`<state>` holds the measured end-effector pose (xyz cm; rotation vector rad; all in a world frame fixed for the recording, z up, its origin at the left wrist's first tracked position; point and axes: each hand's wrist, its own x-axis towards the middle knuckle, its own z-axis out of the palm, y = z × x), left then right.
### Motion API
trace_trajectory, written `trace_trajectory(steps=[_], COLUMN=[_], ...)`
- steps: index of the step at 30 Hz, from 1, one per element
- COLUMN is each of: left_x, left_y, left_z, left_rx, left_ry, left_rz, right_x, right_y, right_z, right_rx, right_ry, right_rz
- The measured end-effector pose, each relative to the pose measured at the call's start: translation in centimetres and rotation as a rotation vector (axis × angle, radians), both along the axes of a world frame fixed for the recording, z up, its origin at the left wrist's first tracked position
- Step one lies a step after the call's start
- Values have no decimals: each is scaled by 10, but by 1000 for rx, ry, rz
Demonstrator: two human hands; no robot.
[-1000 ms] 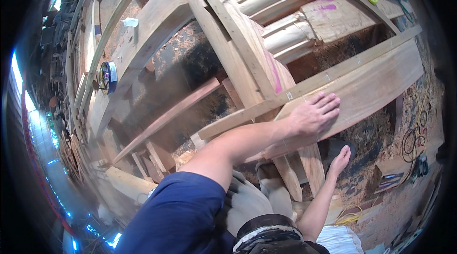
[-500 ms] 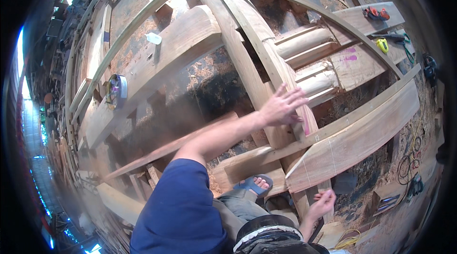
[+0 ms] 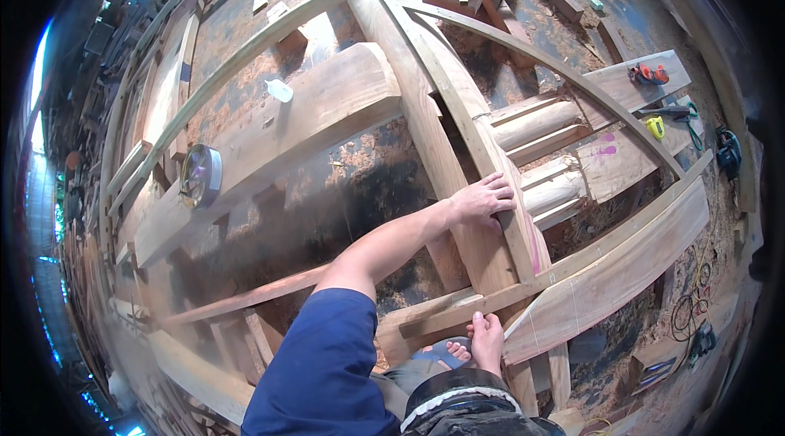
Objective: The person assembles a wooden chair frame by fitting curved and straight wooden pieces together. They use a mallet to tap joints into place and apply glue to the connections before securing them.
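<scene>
My left hand (image 3: 481, 202) curls over a long wooden strip (image 3: 517, 241), fingers bent across its edge. The strip lies along a thick timber beam (image 3: 433, 138). A narrow curved batten (image 3: 605, 250) crosses the strip's near end. Against that batten sits a broad curved board (image 3: 613, 282) with pencil lines on it. My right hand (image 3: 488, 342) is closed, thumb against fingers, just on the near side of the batten; whatever it may hold is hidden.
A roll of tape (image 3: 214, 178) and a white bottle (image 3: 280, 91) rest on a wide plank (image 3: 327, 101) at left. An orange tool (image 3: 648, 74) and a yellow tape measure (image 3: 655, 127) lie at far right. Shavings cover the floor. My sandalled foot (image 3: 446, 353) is below the batten.
My left hand has come down from an open, spread pose onto the wooden strip. My right hand has moved left and up, closer to the batten. The view has shifted slightly.
</scene>
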<state>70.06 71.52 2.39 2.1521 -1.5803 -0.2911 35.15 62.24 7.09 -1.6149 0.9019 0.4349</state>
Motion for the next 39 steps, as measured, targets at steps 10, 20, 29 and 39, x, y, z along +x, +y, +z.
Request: trace_trajectory(steps=[10, 20, 29, 39], left_x=[13, 42, 43, 44], left_y=[-8, 7, 6, 6], left_z=[-5, 20, 15, 13], left_rx=[130, 156, 107, 106], left_ry=[96, -65, -29, -30], left_rz=[-101, -18, -35, -41], right_x=[9, -3, -8, -13], right_y=[16, 12, 13, 9], right_z=[-17, -36, -42, -46], right_rx=[174, 168, 153, 204], right_ry=[-21, -114, -159, -118], right_rz=[-395, -399, -449, -368])
